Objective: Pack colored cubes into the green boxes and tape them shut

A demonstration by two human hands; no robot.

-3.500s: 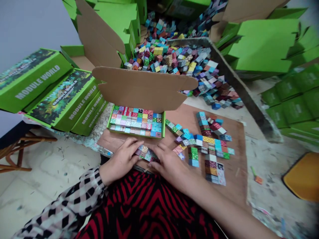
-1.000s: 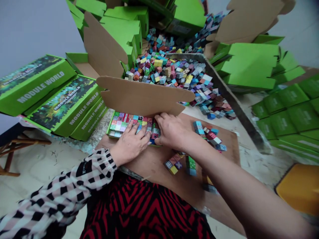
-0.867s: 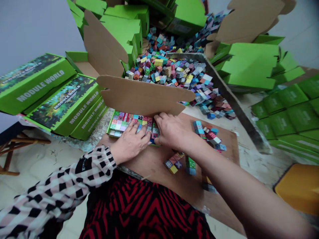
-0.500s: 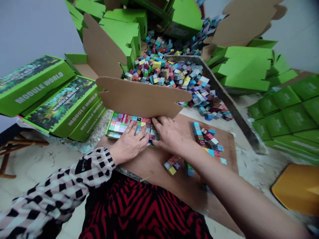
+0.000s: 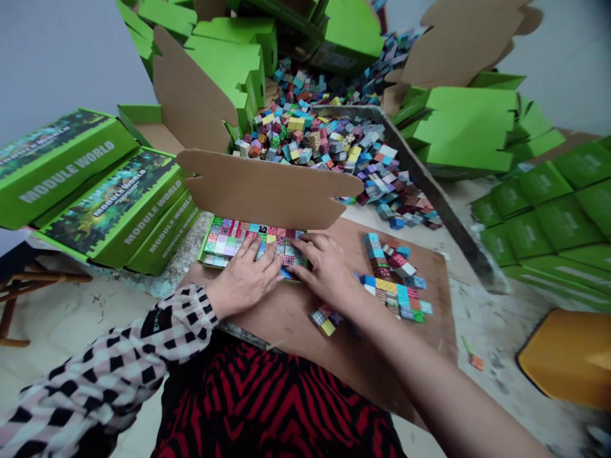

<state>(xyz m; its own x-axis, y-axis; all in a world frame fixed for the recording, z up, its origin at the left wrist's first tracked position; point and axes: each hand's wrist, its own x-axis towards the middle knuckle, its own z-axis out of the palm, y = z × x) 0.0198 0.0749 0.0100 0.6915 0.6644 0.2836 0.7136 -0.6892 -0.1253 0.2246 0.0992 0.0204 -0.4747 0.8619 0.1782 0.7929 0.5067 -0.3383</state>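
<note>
A small green box with its brown cardboard lid raised holds rows of little patterned cubes. My left hand lies flat on the cubes at the box's near edge, fingers spread. My right hand rests beside it, fingers stretched over the cubes at the box's right end. Both hands press on the cubes without holding any. Loose cubes lie in short rows on the brown board to the right. Another small cluster of cubes sits by my right wrist.
A large heap of coloured cubes fills a cardboard tray behind the box. Printed green boxes are stacked at left, folded green cartons at right and rear. A yellow object sits at lower right, a wooden stool at left.
Earlier my hands gripped a row of cubes at the board's near edge. They carried it into the box, and now both hands lie flat on the cubes, the right drawn slightly back.
</note>
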